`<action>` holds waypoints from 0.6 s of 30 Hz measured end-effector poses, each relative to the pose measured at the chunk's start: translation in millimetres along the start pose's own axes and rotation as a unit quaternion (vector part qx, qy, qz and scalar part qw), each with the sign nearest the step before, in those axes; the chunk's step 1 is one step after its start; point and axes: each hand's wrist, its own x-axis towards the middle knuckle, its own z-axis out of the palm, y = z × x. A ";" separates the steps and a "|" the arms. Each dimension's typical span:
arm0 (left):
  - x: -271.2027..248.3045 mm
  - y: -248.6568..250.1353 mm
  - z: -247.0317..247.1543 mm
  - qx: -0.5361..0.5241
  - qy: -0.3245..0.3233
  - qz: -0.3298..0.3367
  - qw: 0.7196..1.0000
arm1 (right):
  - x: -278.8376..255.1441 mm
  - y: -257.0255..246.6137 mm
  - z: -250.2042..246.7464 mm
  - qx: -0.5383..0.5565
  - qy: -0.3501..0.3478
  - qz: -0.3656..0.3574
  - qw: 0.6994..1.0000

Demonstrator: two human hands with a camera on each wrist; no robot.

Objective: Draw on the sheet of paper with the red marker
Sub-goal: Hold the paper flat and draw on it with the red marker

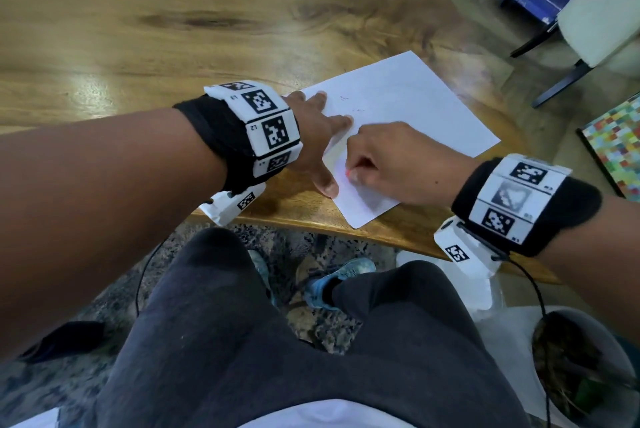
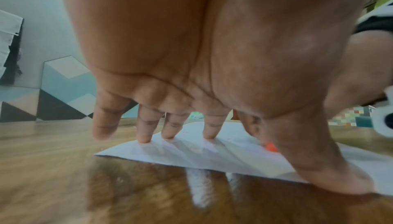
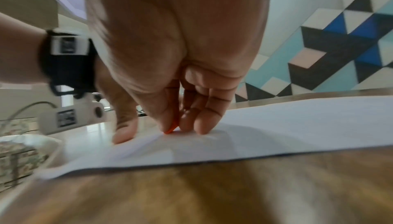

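A wooden desk (image 1: 145, 46) with strong grain fills the upper half of the head view, and behind it in the wrist views stands a wall of coloured geometric panels. The sheet of paper (image 1: 408, 105) lies turned on the desk at the centre of the frame, one corner pointing toward the lower edge. My left hand (image 1: 311, 136) lies spread on the sheet's left edge with straight fingers (image 2: 209, 126) pressing it flat; the thumb reaches down toward the lower corner and pins the edge there. My right hand (image 1: 388, 164) comes in from the right of the frame, its fingers (image 3: 204, 120) curled round the red marker (image 3: 171, 129), of which only the orange-red tip shows, low between thumb and forefinger. The tip touches the paper just right of my left thumb, in the lower left part of the sheet. The barrel is hidden in my grip, so I cannot tell its lean. The blank paper stretches up and to the right from the tip, away from my left hand, so I judge that is where the line has room to run.
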 end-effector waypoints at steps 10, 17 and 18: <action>0.7 0.9 1.5 0.024 0.019 -0.006 1.000 | -22.5 -13.9 7.8 0.026 -0.042 -0.036 0.998; 0.5 5.0 -3.5 0.020 0.006 -0.004 1.000 | 3.2 26.6 -9.4 -0.014 0.037 0.096 0.995; 0.3 5.6 -4.9 0.020 0.003 -0.004 1.000 | 4.4 31.2 -10.6 -0.014 0.044 0.108 0.993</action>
